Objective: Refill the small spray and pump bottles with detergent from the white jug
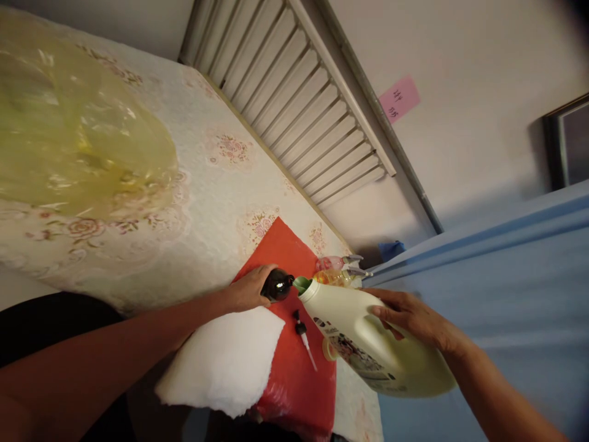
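Left fingers (265, 271) grip dark bottle (277, 285); right fingers (387, 314), tilted jug (363, 337).

Glossy plastic, soft matt textures

At half past four, the pale jug (391, 344) is smooth, softly shiny plastic. Near six, the dark bottle (277, 286) is glossy and the red sheet (306, 393) shiny and creased. At seven, the white pad (225, 362) looks fluffy, matt. Toward half past nine, the yellow bag (73, 132) is crinkled, glossy plastic. At half past three, the blue cloth (497, 301) is matt.

The left hand (248, 288) and right hand (407, 312) are bare. Both forearms (156, 337) are bare too, getting thinner toward the wrists (446, 337).
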A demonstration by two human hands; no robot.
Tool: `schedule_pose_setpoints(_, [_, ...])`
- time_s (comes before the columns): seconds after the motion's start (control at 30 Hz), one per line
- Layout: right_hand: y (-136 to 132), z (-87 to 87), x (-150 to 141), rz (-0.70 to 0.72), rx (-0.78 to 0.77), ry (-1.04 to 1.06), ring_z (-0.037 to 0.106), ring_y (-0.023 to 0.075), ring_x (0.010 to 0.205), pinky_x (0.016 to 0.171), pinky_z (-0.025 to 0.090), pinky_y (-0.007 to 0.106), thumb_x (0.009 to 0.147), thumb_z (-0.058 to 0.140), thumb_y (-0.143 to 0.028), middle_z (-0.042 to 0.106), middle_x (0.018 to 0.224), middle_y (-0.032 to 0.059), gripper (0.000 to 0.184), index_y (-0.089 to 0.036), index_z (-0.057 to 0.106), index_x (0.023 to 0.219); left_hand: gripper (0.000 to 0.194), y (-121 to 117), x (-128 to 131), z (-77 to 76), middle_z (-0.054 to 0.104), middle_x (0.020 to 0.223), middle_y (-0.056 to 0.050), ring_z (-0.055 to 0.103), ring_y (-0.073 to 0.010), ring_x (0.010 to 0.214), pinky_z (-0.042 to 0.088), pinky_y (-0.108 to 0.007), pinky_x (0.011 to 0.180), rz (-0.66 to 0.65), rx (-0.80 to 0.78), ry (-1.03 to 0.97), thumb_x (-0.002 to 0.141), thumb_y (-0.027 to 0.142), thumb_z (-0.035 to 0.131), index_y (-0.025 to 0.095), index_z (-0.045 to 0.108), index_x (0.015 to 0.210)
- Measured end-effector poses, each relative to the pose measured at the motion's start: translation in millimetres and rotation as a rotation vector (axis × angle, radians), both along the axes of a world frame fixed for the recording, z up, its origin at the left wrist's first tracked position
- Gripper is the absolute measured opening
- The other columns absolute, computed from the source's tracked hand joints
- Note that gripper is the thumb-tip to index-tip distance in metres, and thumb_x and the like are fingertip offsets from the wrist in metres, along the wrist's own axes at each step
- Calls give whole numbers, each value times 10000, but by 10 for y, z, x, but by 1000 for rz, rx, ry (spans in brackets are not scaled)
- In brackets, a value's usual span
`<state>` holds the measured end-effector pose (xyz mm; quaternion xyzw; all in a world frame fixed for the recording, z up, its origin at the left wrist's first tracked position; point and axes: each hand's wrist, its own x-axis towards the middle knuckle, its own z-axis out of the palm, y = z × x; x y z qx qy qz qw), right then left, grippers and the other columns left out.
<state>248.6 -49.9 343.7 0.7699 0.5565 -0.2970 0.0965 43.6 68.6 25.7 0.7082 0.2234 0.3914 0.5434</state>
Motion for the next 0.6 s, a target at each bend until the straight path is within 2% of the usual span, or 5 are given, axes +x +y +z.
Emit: schedule_pose_setpoints(0.6, [5,12,-26,7,5,-8,481,127,569,518,411,247,893,537,-569,567,706,4,618,-200,538,1389,741,6,-1,2,593,1294,-46,531,-312,1217,429,-442,1016,-5,15,2,593,162,708,304,485,1285])
